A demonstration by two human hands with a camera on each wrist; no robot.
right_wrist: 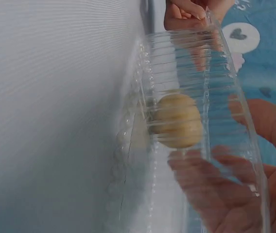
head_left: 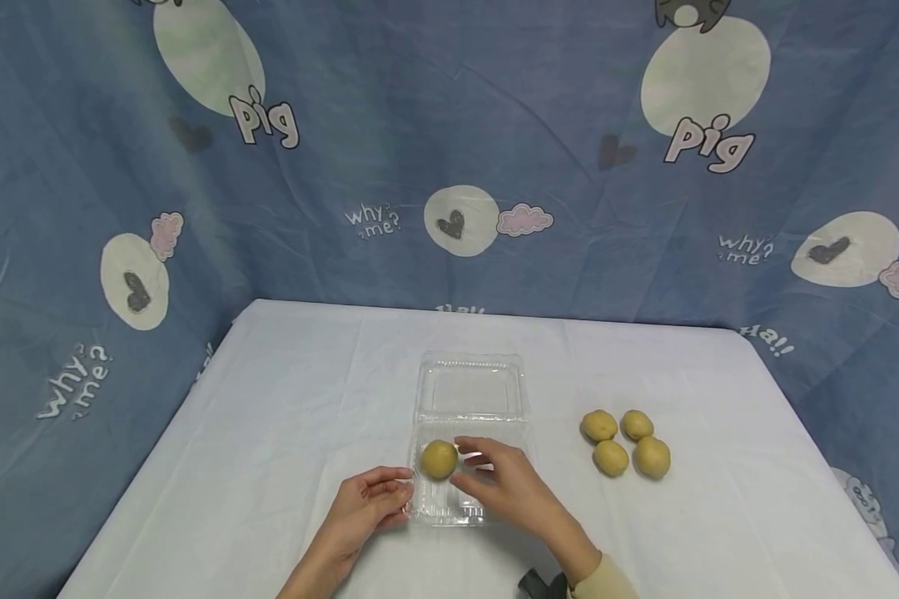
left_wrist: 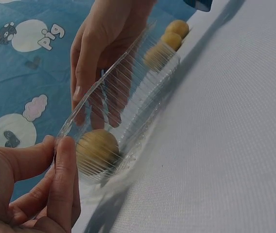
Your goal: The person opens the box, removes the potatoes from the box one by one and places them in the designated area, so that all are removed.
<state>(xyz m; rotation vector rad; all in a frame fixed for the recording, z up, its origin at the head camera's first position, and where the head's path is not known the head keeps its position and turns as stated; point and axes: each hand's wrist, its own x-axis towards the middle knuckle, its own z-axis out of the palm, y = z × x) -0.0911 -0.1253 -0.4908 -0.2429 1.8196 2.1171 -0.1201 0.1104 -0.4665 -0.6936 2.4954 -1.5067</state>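
A clear plastic clamshell box [head_left: 474, 423] lies with its lid folded back in the head view. One round yellow lemon-like fruit [head_left: 439, 459] sits at the left of its base; the left wrist view shows this fruit [left_wrist: 98, 151] through the ribbed wall. My left hand [head_left: 370, 506] pinches the left rim of the box between thumb and fingers. Over the base, my right hand [head_left: 504, 482] has its fingers loosely spread just right of the fruit. In the right wrist view the fingers of the right hand [right_wrist: 211, 187] show through the box wall, holding nothing.
Several more yellow fruits [head_left: 611, 457] are grouped on the white tablecloth [head_left: 285, 416] to the right of the box. A blue printed curtain [head_left: 389, 274] hangs behind the table and along its sides. Something dark [head_left: 541, 585] shows by the right sleeve.
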